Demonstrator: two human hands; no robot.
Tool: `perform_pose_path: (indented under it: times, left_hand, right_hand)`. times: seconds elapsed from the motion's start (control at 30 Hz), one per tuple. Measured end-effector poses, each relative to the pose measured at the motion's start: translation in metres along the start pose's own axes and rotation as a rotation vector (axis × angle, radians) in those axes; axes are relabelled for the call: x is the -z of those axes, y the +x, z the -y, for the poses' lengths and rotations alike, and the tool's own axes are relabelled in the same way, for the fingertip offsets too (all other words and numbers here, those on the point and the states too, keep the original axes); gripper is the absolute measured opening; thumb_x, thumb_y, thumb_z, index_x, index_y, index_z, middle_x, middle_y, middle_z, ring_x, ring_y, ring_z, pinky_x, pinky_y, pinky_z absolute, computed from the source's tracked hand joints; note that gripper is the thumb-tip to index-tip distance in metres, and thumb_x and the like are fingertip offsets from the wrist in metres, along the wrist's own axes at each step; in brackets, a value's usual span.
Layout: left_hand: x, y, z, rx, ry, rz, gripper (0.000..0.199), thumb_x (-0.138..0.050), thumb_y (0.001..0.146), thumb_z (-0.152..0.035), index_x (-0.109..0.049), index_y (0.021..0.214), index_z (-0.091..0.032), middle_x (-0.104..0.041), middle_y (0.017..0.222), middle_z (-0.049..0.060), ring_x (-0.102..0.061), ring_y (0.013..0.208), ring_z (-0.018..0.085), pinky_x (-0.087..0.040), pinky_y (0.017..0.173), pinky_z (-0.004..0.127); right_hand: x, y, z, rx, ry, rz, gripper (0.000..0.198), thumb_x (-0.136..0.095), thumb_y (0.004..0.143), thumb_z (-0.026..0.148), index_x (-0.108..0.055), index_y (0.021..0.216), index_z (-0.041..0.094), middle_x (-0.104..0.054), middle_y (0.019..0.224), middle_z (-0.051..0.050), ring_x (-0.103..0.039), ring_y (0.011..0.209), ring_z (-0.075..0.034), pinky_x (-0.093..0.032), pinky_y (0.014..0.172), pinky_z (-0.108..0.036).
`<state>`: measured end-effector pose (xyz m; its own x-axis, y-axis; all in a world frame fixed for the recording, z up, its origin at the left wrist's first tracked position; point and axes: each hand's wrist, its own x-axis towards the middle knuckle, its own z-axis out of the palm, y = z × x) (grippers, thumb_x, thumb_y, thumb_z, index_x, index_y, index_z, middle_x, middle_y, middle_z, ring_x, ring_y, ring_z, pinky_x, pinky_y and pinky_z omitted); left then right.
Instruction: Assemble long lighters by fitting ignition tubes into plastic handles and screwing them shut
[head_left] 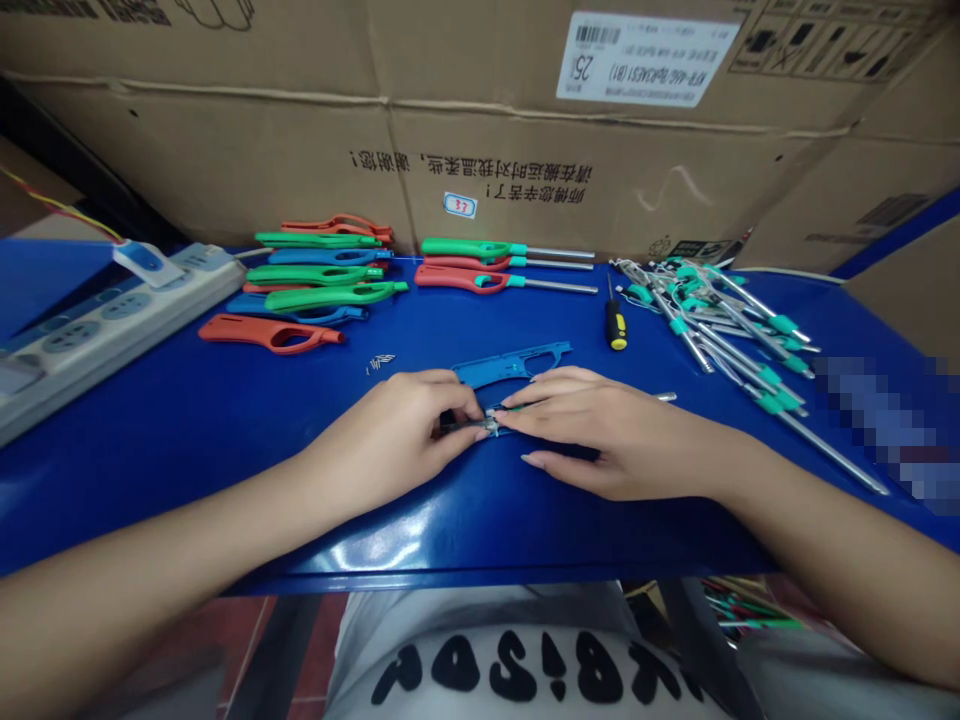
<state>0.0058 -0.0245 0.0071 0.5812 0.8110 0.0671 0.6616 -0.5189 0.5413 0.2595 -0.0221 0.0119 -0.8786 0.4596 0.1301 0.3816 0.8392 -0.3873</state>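
My left hand point(405, 420) is closed, thumb and forefinger pinching a dark, partly see-through lighter part point(452, 426). That part lies along an opened blue lighter, mostly covered by my hands. My right hand point(607, 430) reaches over the lighter with fingers stretched out, fingertips at a small whitish piece point(493, 412) and thumb apart. Past its knuckles the lighter's metal tube point(666, 397) sticks out. Just beyond my fingers rests a loose blue handle half point(510, 366). Several small screws point(380, 362) are scattered beyond my left hand.
Coloured handle shells point(330, 296) lie at the back left, lighters with tubes point(465, 277) at the back middle. A yellow-black screwdriver point(616, 325) is near a pile of metal tubes point(739, 330). A power strip point(112, 310) runs along the left; a cardboard box point(285, 130) stands behind.
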Motion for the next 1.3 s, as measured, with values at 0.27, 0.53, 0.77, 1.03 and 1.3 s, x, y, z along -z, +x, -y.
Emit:
perform_pose_path:
  times: [0.27,0.53,0.77,1.03,1.3]
  left_hand:
    - [0.002,-0.002,-0.001,-0.025,0.025,-0.003,0.011,-0.066,0.092,-0.026,-0.075,0.093,-0.021,-0.069,0.087,0.001,-0.065,0.073,0.014,-0.046,0.064,0.025]
    - [-0.001,-0.006,-0.012,-0.158,0.2,-0.088,0.021,-0.057,0.099,-0.029,-0.07,0.114,-0.024,-0.07,0.11,0.005,-0.063,0.096,0.023,-0.05,0.082,0.035]
    - [-0.014,-0.006,-0.003,-0.266,0.194,-0.01,0.029,-0.05,0.1,-0.018,-0.068,0.122,-0.024,-0.064,0.126,0.009,-0.056,0.112,0.026,-0.048,0.097,0.045]
    - [-0.015,-0.004,0.002,-0.288,0.118,-0.014,0.03,-0.047,0.101,-0.016,-0.066,0.123,-0.023,-0.063,0.127,0.009,-0.06,0.115,0.024,-0.051,0.1,0.044]
    - [-0.014,-0.001,0.002,-0.305,0.095,0.002,0.03,-0.047,0.101,-0.014,-0.067,0.122,-0.022,-0.065,0.123,0.009,-0.061,0.114,0.023,-0.052,0.099,0.041]
  right_hand:
    - [0.006,-0.002,-0.003,-0.022,-0.008,-0.054,0.039,-0.055,0.099,0.027,-0.06,0.137,0.019,-0.069,0.13,-0.008,-0.057,0.128,-0.022,-0.041,0.113,-0.042]
    - [0.027,-0.012,-0.013,-0.245,-0.04,-0.016,0.017,-0.056,0.095,0.021,-0.067,0.107,0.02,-0.069,0.104,-0.007,-0.064,0.087,-0.018,-0.049,0.076,-0.029]
    - [0.028,-0.013,-0.022,-0.281,-0.025,0.055,0.014,-0.057,0.092,0.018,-0.068,0.1,0.021,-0.069,0.104,-0.005,-0.064,0.09,-0.019,-0.047,0.076,-0.029]
    - [0.041,-0.02,-0.027,-0.335,-0.105,0.172,0.011,-0.064,0.09,0.02,-0.075,0.091,0.022,-0.073,0.09,-0.002,-0.065,0.08,-0.017,-0.042,0.068,-0.027]
    - [0.035,-0.014,-0.019,-0.333,-0.164,0.195,0.017,-0.059,0.087,0.008,-0.07,0.077,0.017,-0.07,0.083,-0.004,-0.062,0.074,-0.016,-0.042,0.068,-0.028]
